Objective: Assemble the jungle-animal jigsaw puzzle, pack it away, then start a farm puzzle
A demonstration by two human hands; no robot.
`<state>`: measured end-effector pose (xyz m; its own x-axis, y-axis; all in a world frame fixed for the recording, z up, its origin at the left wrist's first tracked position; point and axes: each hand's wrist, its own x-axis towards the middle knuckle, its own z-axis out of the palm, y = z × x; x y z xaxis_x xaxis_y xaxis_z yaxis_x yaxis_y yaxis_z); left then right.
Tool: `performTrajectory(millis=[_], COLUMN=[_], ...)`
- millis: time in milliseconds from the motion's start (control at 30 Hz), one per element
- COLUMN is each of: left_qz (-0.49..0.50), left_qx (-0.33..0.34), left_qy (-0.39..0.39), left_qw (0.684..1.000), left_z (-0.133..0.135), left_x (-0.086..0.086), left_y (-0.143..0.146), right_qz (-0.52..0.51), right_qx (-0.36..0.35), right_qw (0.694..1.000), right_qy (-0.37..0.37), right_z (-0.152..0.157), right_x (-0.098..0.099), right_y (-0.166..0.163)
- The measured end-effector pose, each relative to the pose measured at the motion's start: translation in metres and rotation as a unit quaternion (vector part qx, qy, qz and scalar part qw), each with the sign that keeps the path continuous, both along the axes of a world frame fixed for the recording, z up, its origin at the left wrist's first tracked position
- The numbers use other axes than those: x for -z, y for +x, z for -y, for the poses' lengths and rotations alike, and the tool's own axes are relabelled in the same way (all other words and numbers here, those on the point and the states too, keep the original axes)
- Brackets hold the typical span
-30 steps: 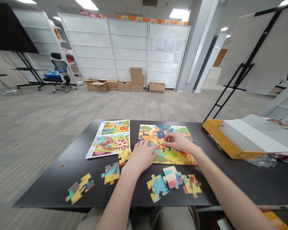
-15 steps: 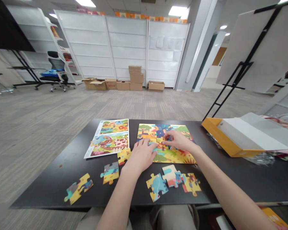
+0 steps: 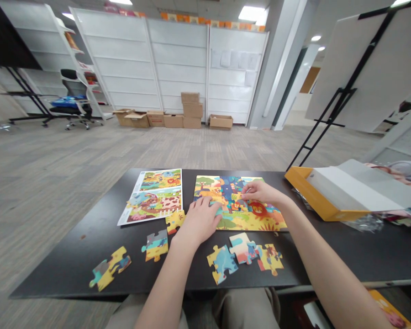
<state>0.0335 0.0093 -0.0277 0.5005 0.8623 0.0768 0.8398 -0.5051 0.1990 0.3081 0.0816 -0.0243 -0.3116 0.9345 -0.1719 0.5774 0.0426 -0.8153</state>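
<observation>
A colourful, partly assembled jigsaw puzzle (image 3: pixel 256 219) lies on the black table (image 3: pixel 345 260). My left hand (image 3: pixel 200 221) rests flat on the puzzle's lower left edge, fingers stretched out. My right hand (image 3: pixel 260 192) presses its fingertips on the puzzle's upper middle, fingers drawn together over a piece. Loose pieces lie near me: a yellow one (image 3: pixel 175 220) beside my left hand, a grey and blue one (image 3: pixel 155 245), a joined pair (image 3: pixel 109 268) at the far left, and a cluster (image 3: pixel 243 256) below the puzzle.
A printed reference sheet (image 3: pixel 154 196) with animal scenes lies left of the puzzle. An open yellow box (image 3: pixel 320 203) with a white lid stands at the table's right. An easel with a white board (image 3: pixel 366 64) rises behind it. Cardboard boxes (image 3: pixel 190 109) and an office chair (image 3: pixel 71 98) stand far off.
My right hand has slid up and right across the puzzle, uncovering the lion picture. My left hand has stayed at the lower left edge. The view has tilted slightly.
</observation>
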Motion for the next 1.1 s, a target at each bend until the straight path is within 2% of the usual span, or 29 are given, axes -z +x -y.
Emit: performTrajectory(millis=[233, 500, 733, 900, 1100], left_qz=[0.003, 0.0, 0.005, 0.003, 0.0], left_qx=[-0.002, -0.001, -0.003, -0.005, -0.005], left_qy=[0.001, -0.001, 0.0, 0.0, -0.004], left_qw=[1.0, 1.0, 1.0, 1.0, 1.0], left_z=[-0.001, 0.0, 0.0, 0.001, 0.0], left_x=[0.002, 0.0, 0.001, 0.0, 0.0], left_y=[0.0, 0.0, 0.001, 0.001, 0.001], right_qz=[-0.015, 0.091, 0.032, 0.035, -0.017], right_qx=[-0.006, -0.009, -0.005, 0.001, -0.017], right_qw=[1.0, 0.994, 0.996, 0.996, 0.998], right_qy=[-0.003, 0.067, 0.077, 0.076, 0.054], right_z=[0.001, -0.003, -0.004, -0.005, 0.001], right_x=[-0.004, 0.0, 0.003, 0.006, -0.004], right_y=[0.01, 0.018, 0.013, 0.008, 0.01])
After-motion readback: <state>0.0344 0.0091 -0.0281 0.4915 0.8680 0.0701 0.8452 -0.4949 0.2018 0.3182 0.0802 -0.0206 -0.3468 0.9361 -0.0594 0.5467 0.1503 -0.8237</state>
